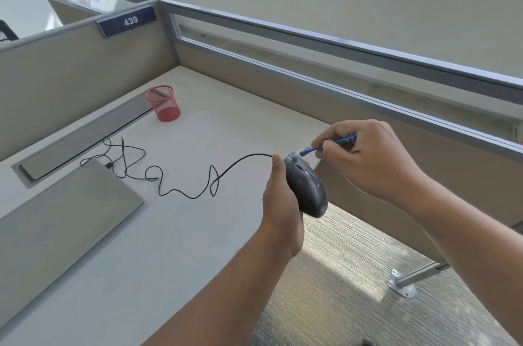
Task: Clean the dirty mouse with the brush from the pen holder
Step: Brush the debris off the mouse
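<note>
My left hand (278, 198) clamps the mouse (307, 188) above the bench (181, 232) edge; my right hand (365, 156) pinches the brush (325, 146), best flicked lightly outward.

From the pen holder (163, 103) toward me, bare desk (226, 124) lies open on its right. On its near left, the mouse cable (169, 181) loops across the top beside a closed laptop (62, 215); partition walls (70, 73) close in behind it.

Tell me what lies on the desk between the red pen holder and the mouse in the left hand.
In the head view, only the mouse's black cable loops across the bare desk between the pen holder and the mouse.
</note>
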Motion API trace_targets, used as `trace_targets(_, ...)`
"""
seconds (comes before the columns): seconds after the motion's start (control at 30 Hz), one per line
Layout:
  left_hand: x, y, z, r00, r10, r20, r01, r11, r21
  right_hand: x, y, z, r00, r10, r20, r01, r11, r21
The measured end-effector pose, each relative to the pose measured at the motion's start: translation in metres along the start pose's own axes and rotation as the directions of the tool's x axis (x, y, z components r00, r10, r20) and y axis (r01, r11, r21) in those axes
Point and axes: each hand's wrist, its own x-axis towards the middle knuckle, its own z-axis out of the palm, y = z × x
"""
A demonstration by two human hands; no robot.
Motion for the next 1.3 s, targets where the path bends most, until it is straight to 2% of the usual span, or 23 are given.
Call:
trace_targets(0.1,0.004,0.001,0.0,1.0,-0.003,-0.01,0.002,1.0,-0.024,-0.005,-0.001,0.001,0.998,0.023,0.066,-0.029,0.997,0.078)
trace_targets(0.2,0.007,0.003,-0.002,1.0,0.001,-0.014,-0.002,0.999,-0.04,-0.01,0.003,-0.01,0.993,0.009,0.121,-0.018,0.997,0.069)
trace_targets(0.37,0.008,0.0,0.0,1.0,0.013,-0.001,-0.013,0.999,-0.052,-0.002,-0.004,-0.009,0.996,-0.035,0.082,0.022,0.988,0.153)
trace_targets(0.5,0.013,0.001,0.003,0.998,0.038,-0.049,-0.043,0.993,-0.112,-0.009,0.002,-0.002,0.979,-0.042,0.202,0.023,0.995,0.095)
trace_targets(0.6,0.019,0.0,0.0,0.996,0.056,-0.068,-0.065,0.989,-0.134,-0.018,0.015,-0.011,0.975,-0.018,0.223,0.017,1.0,0.005)
trace_targets(0.67,0.021,-0.002,-0.001,0.995,0.069,-0.069,-0.079,0.986,-0.149,-0.018,0.019,-0.014,0.978,-0.015,0.207,0.017,1.0,-0.011)
trace_targets(0.87,0.018,-0.006,0.008,0.997,0.068,-0.038,-0.074,0.981,-0.181,-0.002,0.005,0.002,0.992,-0.099,0.078,0.086,0.984,0.157)
trace_targets(1.07,0.018,0.005,0.006,0.997,0.057,-0.053,-0.07,0.957,-0.282,-0.031,0.024,-0.008,0.953,-0.229,0.201,0.242,0.969,-0.042)
trace_targets(1.17,0.018,0.006,0.002,0.997,0.061,-0.039,-0.069,0.956,-0.286,-0.039,0.039,-0.021,0.969,-0.138,0.205,0.159,0.984,-0.086)
trace_targets(1.3,0.017,0.004,0.007,0.997,0.072,0.009,-0.067,0.96,-0.273,-0.027,0.028,-0.022,0.987,-0.133,0.087,0.127,0.99,0.062)
